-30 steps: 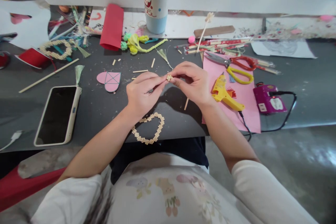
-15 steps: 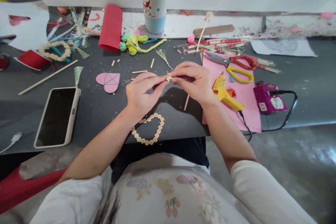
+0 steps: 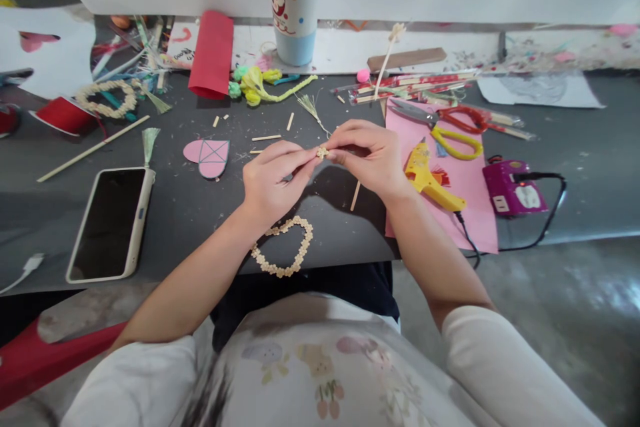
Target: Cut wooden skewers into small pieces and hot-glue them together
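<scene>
A tiny cream flower-shaped piece is pinched between the fingertips of both hands, just above the grey table. My left hand grips its left side and my right hand its right side; the fingertips partly cover it. Below my left wrist lies a heart-shaped ring of small cream flowers, its left edge partly behind the forearm. Short pale sticks are scattered behind my left hand, and another stick lies under my right. A pale green tassel rests just beyond the fingers.
At right, scissors and a yellow glue gun lie on pink paper, beside a purple power adapter. At left are a phone and a pink paper heart. A dotted tumbler stands at the back.
Both hands have shifted very slightly, with the flower-shaped piece a touch lower between the fingertips. The grip looks the same, and the things on the table stay put.
</scene>
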The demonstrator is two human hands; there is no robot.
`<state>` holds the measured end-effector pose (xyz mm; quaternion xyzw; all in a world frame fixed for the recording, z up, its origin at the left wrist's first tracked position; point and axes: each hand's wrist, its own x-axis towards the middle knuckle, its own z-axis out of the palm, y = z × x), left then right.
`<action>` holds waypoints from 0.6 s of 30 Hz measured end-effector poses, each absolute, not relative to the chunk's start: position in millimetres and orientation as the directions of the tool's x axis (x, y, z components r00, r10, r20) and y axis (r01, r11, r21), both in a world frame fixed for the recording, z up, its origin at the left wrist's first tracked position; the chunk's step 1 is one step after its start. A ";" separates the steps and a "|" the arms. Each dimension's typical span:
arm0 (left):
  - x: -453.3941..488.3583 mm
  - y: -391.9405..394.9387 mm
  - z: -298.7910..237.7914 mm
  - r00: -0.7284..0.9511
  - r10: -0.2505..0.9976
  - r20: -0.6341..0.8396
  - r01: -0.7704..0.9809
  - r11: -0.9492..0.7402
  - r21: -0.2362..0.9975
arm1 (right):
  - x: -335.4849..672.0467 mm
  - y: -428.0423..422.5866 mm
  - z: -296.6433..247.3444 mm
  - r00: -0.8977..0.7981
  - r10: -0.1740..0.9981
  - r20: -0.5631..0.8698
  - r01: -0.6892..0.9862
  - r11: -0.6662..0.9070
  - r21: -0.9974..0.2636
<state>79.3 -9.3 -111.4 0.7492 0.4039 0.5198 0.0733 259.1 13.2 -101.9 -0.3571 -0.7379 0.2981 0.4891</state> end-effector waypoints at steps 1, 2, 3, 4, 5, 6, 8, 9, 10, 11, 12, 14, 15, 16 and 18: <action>79.3 -9.3 -111.8 0.137 0.680 0.721 0.528 -0.666 0.527 | 259.1 13.3 -102.4 -0.268 0.817 0.510 0.236 0.569 -0.787; 79.3 -9.2 -112.2 0.141 0.678 0.721 0.529 -0.667 0.524 | 259.1 13.4 -102.8 -0.269 0.815 0.513 0.239 0.572 -0.785; 79.2 -9.1 -112.4 0.146 0.678 0.721 0.531 -0.668 0.521 | 259.1 13.4 -103.0 -0.268 0.814 0.515 0.241 0.574 -0.782; 79.1 -9.0 -112.6 0.148 0.675 0.723 0.532 -0.670 0.517 | 259.1 13.4 -103.1 -0.268 0.812 0.519 0.242 0.578 -0.779; 79.0 -8.9 -112.7 0.149 0.672 0.725 0.533 -0.673 0.513 | 259.1 13.5 -103.1 -0.269 0.807 0.526 0.240 0.585 -0.775; 79.0 -8.8 -112.8 0.151 0.668 0.729 0.531 -0.677 0.510 | 259.1 13.6 -103.2 -0.272 0.801 0.534 0.236 0.593 -0.770; 78.9 -8.8 -113.0 0.151 0.655 0.741 0.517 -0.691 0.505 | 259.4 13.9 -103.5 -0.277 0.790 0.547 0.226 0.607 -0.762; 78.9 -8.8 -113.1 0.150 0.646 0.748 0.505 -0.701 0.504 | 259.5 14.1 -103.7 -0.279 0.787 0.551 0.221 0.611 -0.760; 79.0 -8.9 -113.2 0.151 0.640 0.753 0.494 -0.709 0.503 | 259.7 14.3 -103.9 -0.279 0.785 0.553 0.216 0.613 -0.760; 79.1 -9.0 -113.2 0.151 0.639 0.755 0.488 -0.712 0.505 | 259.9 14.4 -104.0 -0.279 0.784 0.555 0.212 0.614 -0.761; 79.2 -9.1 -113.1 0.150 0.641 0.753 0.487 -0.710 0.508 | 260.1 14.5 -104.0 -0.280 0.783 0.556 0.210 0.615 -0.760; 79.5 -8.9 -112.7 0.139 0.662 0.737 0.498 -0.690 0.525 | 260.3 14.7 -103.5 -0.288 0.784 0.550 0.219 0.613 -0.759; 79.6 -8.5 -112.3 0.130 0.676 0.726 0.501 -0.676 0.540 | 260.2 14.8 -102.9 -0.295 0.785 0.544 0.228 0.611 -0.758; 79.6 -7.9 -111.8 0.123 0.688 0.715 0.498 -0.667 0.555 | 260.1 14.9 -102.1 -0.301 0.786 0.541 0.234 0.610 -0.757; 79.6 -6.2 -110.8 0.112 0.713 0.692 0.481 -0.649 0.590 | 259.6 14.9 -100.2 -0.315 0.785 0.533 0.245 0.610 -0.754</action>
